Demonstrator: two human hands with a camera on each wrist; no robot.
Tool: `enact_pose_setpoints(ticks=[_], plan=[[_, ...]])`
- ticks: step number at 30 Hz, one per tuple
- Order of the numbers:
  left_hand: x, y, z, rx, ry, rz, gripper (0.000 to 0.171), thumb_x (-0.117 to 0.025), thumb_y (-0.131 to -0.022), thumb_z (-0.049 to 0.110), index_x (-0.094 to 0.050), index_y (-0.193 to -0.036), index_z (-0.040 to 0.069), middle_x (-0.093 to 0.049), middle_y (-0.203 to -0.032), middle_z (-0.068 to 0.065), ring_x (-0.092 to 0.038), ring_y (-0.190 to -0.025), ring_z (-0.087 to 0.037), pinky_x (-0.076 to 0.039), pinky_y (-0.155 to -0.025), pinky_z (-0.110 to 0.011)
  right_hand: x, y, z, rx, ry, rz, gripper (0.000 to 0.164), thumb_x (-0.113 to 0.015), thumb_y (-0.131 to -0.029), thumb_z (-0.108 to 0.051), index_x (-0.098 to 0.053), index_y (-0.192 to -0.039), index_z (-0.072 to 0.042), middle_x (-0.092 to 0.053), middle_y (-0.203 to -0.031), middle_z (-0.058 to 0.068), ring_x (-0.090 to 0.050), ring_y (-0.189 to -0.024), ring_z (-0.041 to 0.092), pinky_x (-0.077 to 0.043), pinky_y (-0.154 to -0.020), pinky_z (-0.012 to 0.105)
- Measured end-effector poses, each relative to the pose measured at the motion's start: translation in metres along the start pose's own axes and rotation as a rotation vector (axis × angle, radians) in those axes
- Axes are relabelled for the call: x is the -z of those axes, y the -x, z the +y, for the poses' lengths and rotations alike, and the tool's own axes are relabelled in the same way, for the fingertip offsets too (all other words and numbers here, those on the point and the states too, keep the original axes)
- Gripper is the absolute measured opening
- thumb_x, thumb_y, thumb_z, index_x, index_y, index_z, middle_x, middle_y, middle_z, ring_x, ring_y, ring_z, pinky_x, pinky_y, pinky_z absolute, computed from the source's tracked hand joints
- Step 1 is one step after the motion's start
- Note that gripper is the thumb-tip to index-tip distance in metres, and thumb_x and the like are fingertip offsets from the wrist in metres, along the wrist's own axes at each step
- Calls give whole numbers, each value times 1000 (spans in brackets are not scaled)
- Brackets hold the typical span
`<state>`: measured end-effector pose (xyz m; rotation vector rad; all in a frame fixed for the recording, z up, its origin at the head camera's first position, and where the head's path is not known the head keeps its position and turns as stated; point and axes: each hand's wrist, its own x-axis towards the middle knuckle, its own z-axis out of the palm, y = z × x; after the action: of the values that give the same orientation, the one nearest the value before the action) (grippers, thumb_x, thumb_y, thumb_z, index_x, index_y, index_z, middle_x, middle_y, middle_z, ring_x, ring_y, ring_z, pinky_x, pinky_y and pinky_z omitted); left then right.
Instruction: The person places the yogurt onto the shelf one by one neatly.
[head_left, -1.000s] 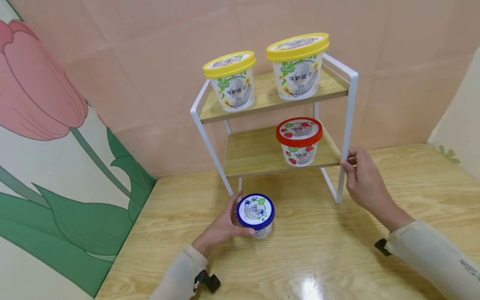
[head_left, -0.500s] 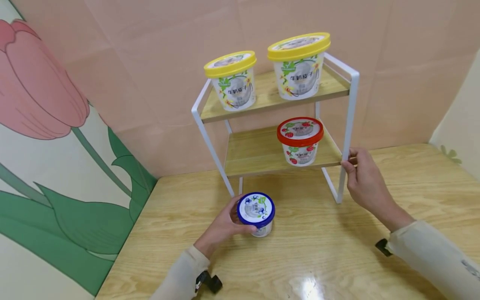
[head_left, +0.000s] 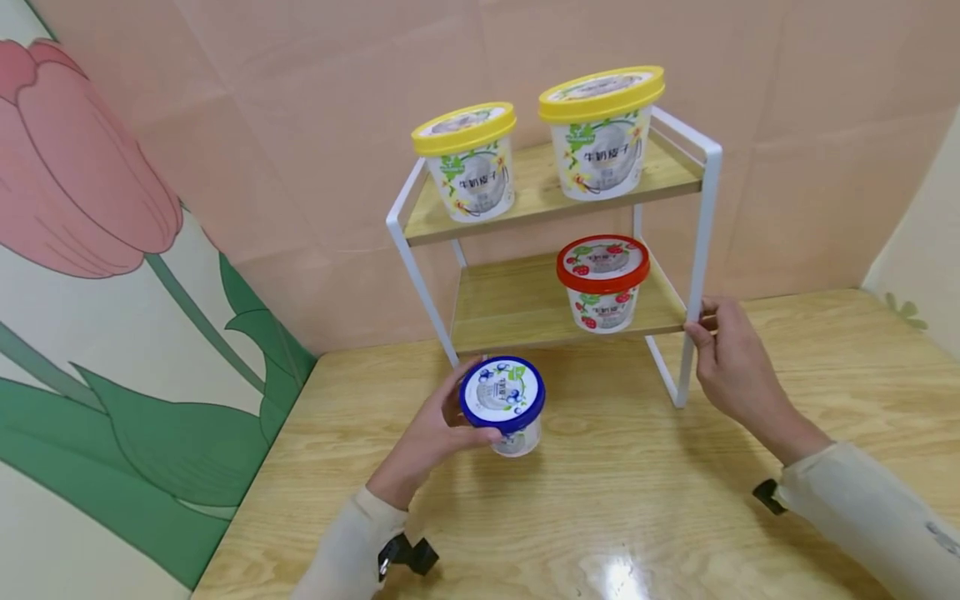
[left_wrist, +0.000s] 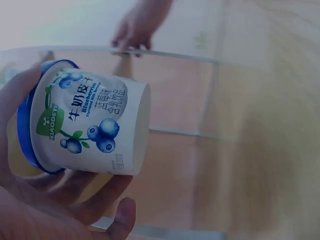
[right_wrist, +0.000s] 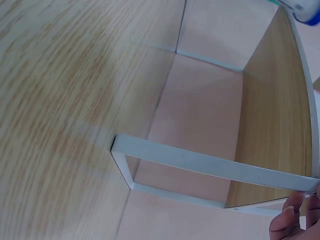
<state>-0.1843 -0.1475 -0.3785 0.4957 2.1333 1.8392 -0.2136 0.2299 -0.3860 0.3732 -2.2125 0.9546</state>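
My left hand (head_left: 431, 437) grips a white tub with a blue lid (head_left: 504, 396), thumb in front and fingers round its far side. In the left wrist view, the tub (left_wrist: 95, 120) carries blueberry pictures and lies sideways in the picture, held round the lid end. The tub is raised in front of the shelf's left leg. My right hand (head_left: 738, 371) pinches the white front leg of a two-tier rack (head_left: 705, 225) where the lower board meets it. In the right wrist view, the fingertips (right_wrist: 290, 210) touch that white frame.
Two yellow-lidded tubs stand on the upper board, one left (head_left: 480, 175) and one right (head_left: 603, 154). A red-lidded tub (head_left: 603, 283) stands right of centre on the lower board (head_left: 510, 300). Behind the wooden table (head_left: 585, 517) rises a pink wall; a tulip picture (head_left: 90, 183) is at left.
My left hand has lifted the blue-lidded tub and moved it slightly up and left, tilting it a little. The right hand stays at the rack's leg.
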Motion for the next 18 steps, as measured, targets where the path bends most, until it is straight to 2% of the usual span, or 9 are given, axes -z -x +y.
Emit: enact_pose_setpoints(ticks=[5,8,13,16,18], plan=[[2,1,22,-21,50,37,96,-86,-78,34,-27,-153,30,-47,-148,-11,-51,-128,-27,-51,-100,-36,0,0,0,-2,-6,-7,17,-49,-101,1,-46,-115,11,-54,-104,26,-56,-90,35,-33,-71,-2],[1,0,33,-36,78,50,93,-85,-78,36,-29,-152,30,-49,-147,-11,-51,-128,-29,-52,-100,-39,1,-1,0,0,-5,-5,18,-50,-100,1,-47,-115,11,-54,-105,26,-55,-89,33,-34,-70,-1],[-1,-3,52,-102,83,85,91,-84,-78,43,-32,-151,31,-49,-146,-9,-49,-130,-30,-50,-103,-43,2,-2,0,4,-12,-1,18,-51,-99,2,-47,-115,11,-54,-106,25,-55,-90,29,-34,-71,-2],[-3,-5,59,-132,76,105,90,-81,-78,48,-32,-152,30,-49,-146,-7,-48,-131,-29,-46,-107,-46,2,-1,-1,-8,-6,-4,18,-52,-100,1,-47,-115,10,-55,-105,24,-53,-89,21,-35,-70,-2],[-4,-6,62,-147,76,119,91,-81,-77,52,-33,-151,30,-49,-146,-6,-48,-132,-29,-44,-110,-49,1,-1,-1,-10,-9,-7,18,-52,-99,2,-47,-115,10,-55,-105,24,-54,-90,22,-35,-70,-2]])
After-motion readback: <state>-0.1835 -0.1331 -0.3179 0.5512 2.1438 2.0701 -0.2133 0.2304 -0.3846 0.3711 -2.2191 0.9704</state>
